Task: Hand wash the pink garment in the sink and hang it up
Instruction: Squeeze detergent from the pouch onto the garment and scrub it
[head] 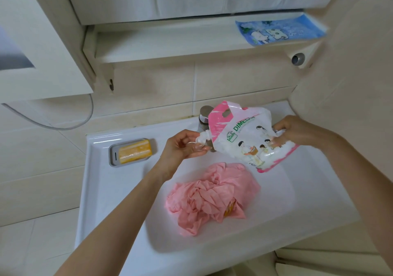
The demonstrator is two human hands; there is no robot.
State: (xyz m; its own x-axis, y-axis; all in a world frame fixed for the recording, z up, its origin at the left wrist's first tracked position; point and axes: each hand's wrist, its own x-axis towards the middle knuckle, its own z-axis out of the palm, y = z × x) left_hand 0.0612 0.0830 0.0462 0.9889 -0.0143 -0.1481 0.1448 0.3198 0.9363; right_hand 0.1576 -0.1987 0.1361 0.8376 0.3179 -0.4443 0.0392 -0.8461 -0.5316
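You are at the detergent step. Your right hand (297, 130) grips the bottom end of the pouch (244, 135), fingers curled into the crumpled plastic, and holds it tilted over the sink (119, 190) with the spout end down and to your left. Your left hand (182, 146) pinches the white cap (202, 137) on that spout between thumb and fingertips. The cap looks seated on the spout; whether you are loosening or tightening it, the view does not tell.

The garment (212, 197) lies bunched in the basin, below the pouch and apart from both hands. Something yellow shows in its folds at the right. I cannot tell whether the cloth is wet or whether water stands in the basin. The tap (204, 114) is just behind the pouch, half hidden by it.

If the cap is coming off, the next move calls for 2 things: keep the spout raised until the cap is clear, then tip it over the cloth and squeeze gently with your right hand, since a soft pouch can gush. Keep hold of the cap, or park it on the rim. Washing, rinsing and hanging all appear to lie ahead.

A soap (135, 151) sits in its dish (112, 154) on the left rim, well apart from your hands. A blue pack (280, 30) lies on the shelf above.
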